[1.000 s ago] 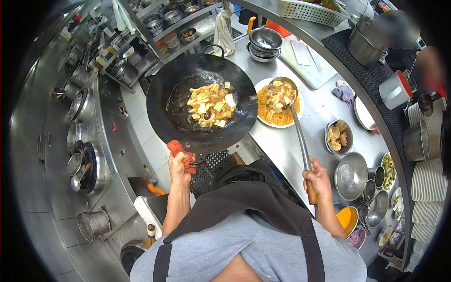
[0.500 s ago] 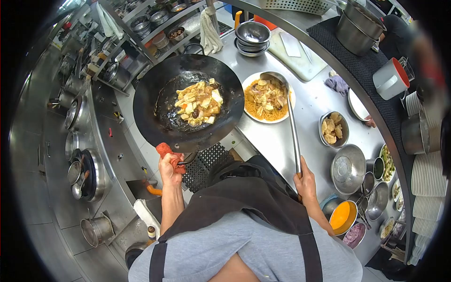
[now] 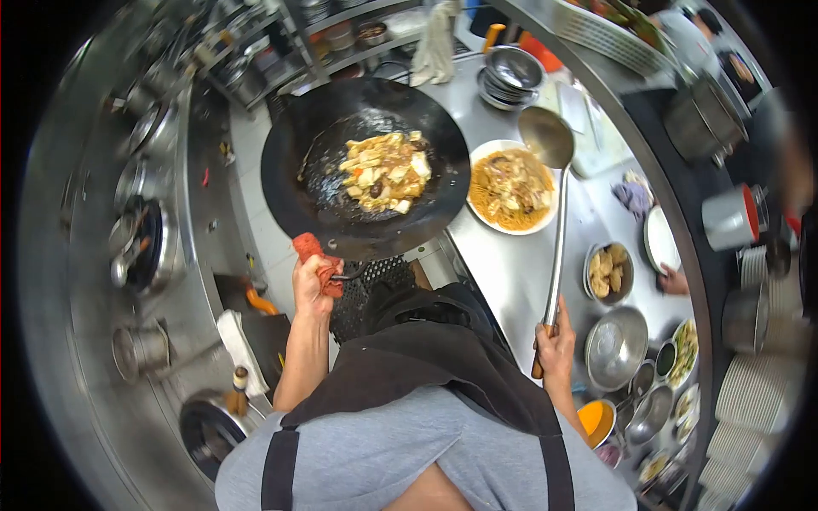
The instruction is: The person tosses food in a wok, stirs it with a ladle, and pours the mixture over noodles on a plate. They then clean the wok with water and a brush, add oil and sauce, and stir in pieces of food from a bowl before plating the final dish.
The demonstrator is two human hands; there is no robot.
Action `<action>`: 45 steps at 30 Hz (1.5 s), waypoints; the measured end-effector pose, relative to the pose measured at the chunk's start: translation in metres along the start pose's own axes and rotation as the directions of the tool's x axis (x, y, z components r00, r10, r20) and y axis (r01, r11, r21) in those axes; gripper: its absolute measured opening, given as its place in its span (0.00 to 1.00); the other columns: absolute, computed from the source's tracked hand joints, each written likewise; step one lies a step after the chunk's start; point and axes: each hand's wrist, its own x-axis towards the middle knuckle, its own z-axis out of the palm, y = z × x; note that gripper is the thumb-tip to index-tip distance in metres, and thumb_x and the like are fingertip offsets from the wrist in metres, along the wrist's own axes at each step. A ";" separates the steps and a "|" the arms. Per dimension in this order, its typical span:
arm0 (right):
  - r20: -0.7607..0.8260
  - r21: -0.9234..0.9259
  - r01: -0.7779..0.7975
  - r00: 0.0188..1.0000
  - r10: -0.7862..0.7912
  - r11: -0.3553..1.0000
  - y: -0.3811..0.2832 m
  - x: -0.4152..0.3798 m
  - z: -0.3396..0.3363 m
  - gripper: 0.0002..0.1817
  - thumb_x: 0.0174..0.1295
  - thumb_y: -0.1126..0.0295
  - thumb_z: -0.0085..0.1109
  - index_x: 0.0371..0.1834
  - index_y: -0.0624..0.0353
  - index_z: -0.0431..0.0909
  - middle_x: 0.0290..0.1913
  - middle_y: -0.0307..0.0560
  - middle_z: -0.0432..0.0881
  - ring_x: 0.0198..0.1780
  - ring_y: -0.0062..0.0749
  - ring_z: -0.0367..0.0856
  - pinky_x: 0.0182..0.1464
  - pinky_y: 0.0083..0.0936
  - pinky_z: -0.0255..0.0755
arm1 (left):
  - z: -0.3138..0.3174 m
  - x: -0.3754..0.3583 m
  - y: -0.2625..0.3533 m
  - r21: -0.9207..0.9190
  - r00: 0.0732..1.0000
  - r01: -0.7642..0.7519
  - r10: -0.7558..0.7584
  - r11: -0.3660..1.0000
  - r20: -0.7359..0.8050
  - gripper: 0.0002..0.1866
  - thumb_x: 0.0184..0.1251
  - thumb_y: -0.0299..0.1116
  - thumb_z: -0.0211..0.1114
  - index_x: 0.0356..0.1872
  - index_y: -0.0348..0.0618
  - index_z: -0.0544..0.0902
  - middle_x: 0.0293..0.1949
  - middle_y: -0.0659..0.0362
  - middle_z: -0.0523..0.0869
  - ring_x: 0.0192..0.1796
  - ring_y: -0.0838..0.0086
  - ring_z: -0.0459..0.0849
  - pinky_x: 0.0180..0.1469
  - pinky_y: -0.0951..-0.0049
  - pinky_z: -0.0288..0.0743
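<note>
My left hand (image 3: 313,285) is closed round a red cloth (image 3: 319,260) on the handle of a large black wok (image 3: 298,196). Cabbage pieces in sauce (image 3: 389,173) lie in the wok. In my right hand (image 3: 555,345) is the wooden end of a long-handled ladle (image 3: 545,136), its bowl raised above the upper right edge of a white plate (image 3: 482,218). Noodles topped with pieces in sauce (image 3: 511,189) fill the plate, which stands on the steel counter (image 3: 498,264) just right of the wok.
Stacked metal bowls (image 3: 514,72) and a cutting board (image 3: 599,153) stand beyond the plate. On the right are a bowl of fried pieces (image 3: 607,271), an empty metal bowl (image 3: 615,347) and another person's hand (image 3: 673,281) by a white plate (image 3: 661,241). Plate stacks (image 3: 750,396) line the shelf.
The ladle's bowl has moved off the food on the plate to its upper right. The view has shifted, and more of the other person's hand shows.
</note>
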 end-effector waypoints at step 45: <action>0.933 -0.276 -0.579 0.028 0.358 0.767 -0.136 0.134 0.168 0.32 0.53 0.74 0.55 0.65 0.70 0.64 0.24 0.44 0.74 0.12 0.25 0.71 0.13 0.17 0.66 | -0.090 0.004 -0.027 0.032 0.907 -0.035 0.045 0.999 -0.418 0.12 0.49 0.17 0.52 0.38 0.37 0.71 0.27 0.58 0.75 0.24 0.72 0.76 0.25 0.71 0.73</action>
